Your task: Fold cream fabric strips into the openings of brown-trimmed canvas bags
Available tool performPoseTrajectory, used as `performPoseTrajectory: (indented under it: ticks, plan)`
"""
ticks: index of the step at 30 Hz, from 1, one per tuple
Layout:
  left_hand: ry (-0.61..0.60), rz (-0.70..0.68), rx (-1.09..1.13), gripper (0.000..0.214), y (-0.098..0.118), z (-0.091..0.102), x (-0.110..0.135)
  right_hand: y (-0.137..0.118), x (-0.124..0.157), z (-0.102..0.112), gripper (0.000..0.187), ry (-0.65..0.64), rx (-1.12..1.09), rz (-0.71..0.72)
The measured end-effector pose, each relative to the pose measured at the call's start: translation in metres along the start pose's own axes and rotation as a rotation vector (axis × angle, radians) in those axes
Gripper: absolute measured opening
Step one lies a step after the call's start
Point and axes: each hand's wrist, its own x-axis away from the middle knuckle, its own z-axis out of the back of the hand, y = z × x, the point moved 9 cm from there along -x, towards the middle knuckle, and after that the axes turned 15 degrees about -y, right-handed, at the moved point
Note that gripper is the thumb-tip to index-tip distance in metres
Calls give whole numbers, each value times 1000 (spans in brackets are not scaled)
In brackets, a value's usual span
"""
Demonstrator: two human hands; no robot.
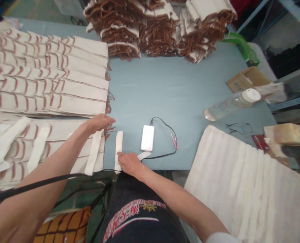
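My left hand [100,123] is closed in a pinch over the right edge of the near stack of striped cream fabric pieces [85,128]. What its fingertips hold, if anything, I cannot make out; brown ties poke out just below them. A narrow white fabric strip [118,141] lies upright in view on the blue table, right of that stack. My right hand [131,163] grips this strip near its lower end, thumb and fingers closed on it. Another white strip [91,158] lies across the stack below my left hand.
A white power bank [147,138] with a black cable [165,156] lies on the table [165,91]. Larger fabric stacks stand left [84,81] and at the back [157,37]. On the right are a water bottle [228,106], a cardboard box [248,79] and a board with white strips [241,189].
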Motion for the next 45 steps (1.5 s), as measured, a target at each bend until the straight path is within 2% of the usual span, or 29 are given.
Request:
performPoseTrajectory:
  ticks: [2, 4, 7, 9, 13, 15, 18, 23, 28, 32, 35, 39, 43, 45]
  plan:
    - [-18, 6, 12, 32, 3, -2, 13, 2, -3, 3, 21, -11, -29, 18]
    - [-47, 20, 43, 32, -11, -20, 32, 5, -6, 8, 23, -19, -72, 37]
    - [-88, 49, 125, 30, -56, -71, 64, 15, -13, 15, 24, -43, -168, 56]
    - [-47, 45, 206, 30, -90, -104, 81, 24, -18, 17, 24, -62, -252, 63]
    - [40, 20, 352, 31, -138, -153, 91, 39, -24, 25, 21, -41, -454, 75]
    - [79, 27, 405, 33, -152, -164, 85, 45, -21, 33, 14, -7, -571, 76]
    - [123, 65, 442, 34, -164, -165, 76, 51, -6, 51, 12, 48, -749, 93]
    - [135, 95, 429, 34, -167, -155, 74, 43, 46, 96, 28, 154, -954, 211]
    - [182, 65, 380, 37, -151, -146, 83, 21, 102, 135, 49, 279, -1171, 360]
    - [290, -15, 334, 49, -118, -133, 102, 8, 131, 145, 45, 349, -1154, 310]
    - [357, -111, 313, 52, -80, -119, 132, -2, 146, 146, 43, 336, -1114, 270]
    - [382, -271, 320, 44, -12, -110, 189, -17, 162, 156, 34, 379, -1009, 267]
    - [394, -463, 290, 19, 56, -112, 233, -29, 177, 170, 20, 542, -743, 207]
    - [437, -527, 221, 14, 77, -111, 244, -37, 186, 177, 16, 663, -505, 166]
